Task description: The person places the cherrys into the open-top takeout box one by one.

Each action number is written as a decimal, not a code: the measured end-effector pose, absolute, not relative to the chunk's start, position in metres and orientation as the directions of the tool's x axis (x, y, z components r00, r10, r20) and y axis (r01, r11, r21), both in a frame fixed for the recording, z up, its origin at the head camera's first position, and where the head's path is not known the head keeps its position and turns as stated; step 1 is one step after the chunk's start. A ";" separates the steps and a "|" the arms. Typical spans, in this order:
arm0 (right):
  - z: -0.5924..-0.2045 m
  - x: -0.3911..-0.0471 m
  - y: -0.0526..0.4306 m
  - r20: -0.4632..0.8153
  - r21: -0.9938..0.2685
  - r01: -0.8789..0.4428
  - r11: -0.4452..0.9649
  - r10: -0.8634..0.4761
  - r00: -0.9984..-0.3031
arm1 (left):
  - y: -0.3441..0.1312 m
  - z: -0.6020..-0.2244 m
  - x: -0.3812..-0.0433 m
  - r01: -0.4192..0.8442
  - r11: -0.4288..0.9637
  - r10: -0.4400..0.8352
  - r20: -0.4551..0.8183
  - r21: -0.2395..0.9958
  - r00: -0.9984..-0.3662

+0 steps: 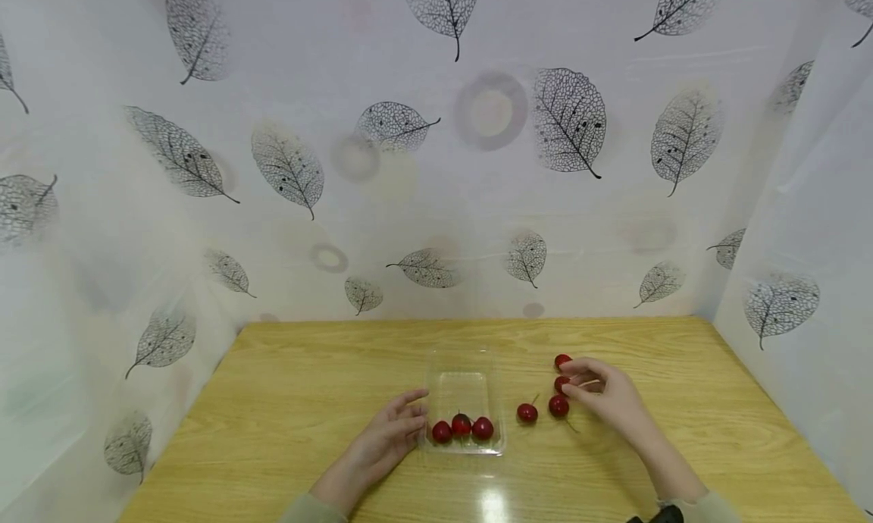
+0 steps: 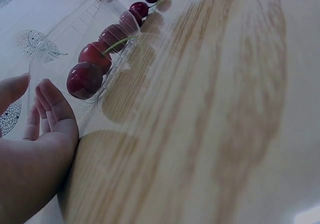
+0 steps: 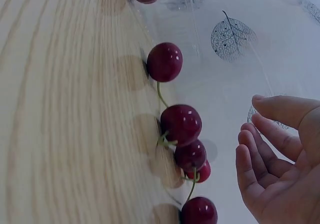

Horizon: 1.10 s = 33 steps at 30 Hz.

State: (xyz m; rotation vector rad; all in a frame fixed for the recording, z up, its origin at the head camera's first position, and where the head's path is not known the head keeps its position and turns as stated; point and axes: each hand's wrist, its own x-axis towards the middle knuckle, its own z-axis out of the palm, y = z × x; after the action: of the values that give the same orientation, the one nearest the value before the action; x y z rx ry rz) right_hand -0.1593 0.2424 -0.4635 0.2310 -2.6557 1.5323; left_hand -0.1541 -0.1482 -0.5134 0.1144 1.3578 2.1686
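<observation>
A clear plastic box point(image 1: 466, 377) stands near the middle of the table, with three dark red cherries point(image 1: 461, 425) along its near end. My left hand point(image 1: 390, 438) rests at the box's left wall, fingers loosely bent and the thumb apart from them. Right of the box, several loose cherries point(image 3: 181, 125) with green stems lie on the wood. Over these reaches my right hand point(image 1: 609, 398), thumb and fingers spread apart. In the right wrist view, nothing lies between its fingertips, and one cherry point(image 3: 199, 211) there is hidden by the hand in the head view.
The wooden table point(image 1: 307, 371) has a pale curtain point(image 1: 436, 205) with leaf prints behind it and on both sides. One loose cherry point(image 1: 527, 413) lies closest to the box's right wall. A dark strap point(image 1: 664, 515) shows at my right sleeve.
</observation>
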 end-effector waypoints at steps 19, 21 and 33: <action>-0.474 -0.151 0.282 0.156 -0.799 -0.125 0.588 0.002 -0.988 | -0.148 -0.512 -0.153 -0.423 -0.317 0.504 -0.227 0.849 -0.834; -0.476 -0.151 0.285 0.166 -0.794 -0.131 0.593 0.004 -0.986 | -0.148 -0.512 -0.153 -0.422 -0.316 0.503 -0.227 0.850 -0.834; -0.488 -0.151 0.299 0.097 -0.785 -0.057 0.616 0.031 -0.995 | -0.148 -0.512 -0.153 -0.420 -0.312 0.503 -0.227 0.852 -0.834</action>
State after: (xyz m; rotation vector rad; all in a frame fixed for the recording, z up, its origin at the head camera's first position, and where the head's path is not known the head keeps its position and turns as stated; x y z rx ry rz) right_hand -0.1514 0.2990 -0.4879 0.0223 -2.7328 1.3335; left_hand -0.1533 -0.1482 -0.5123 0.1080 1.3698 2.1636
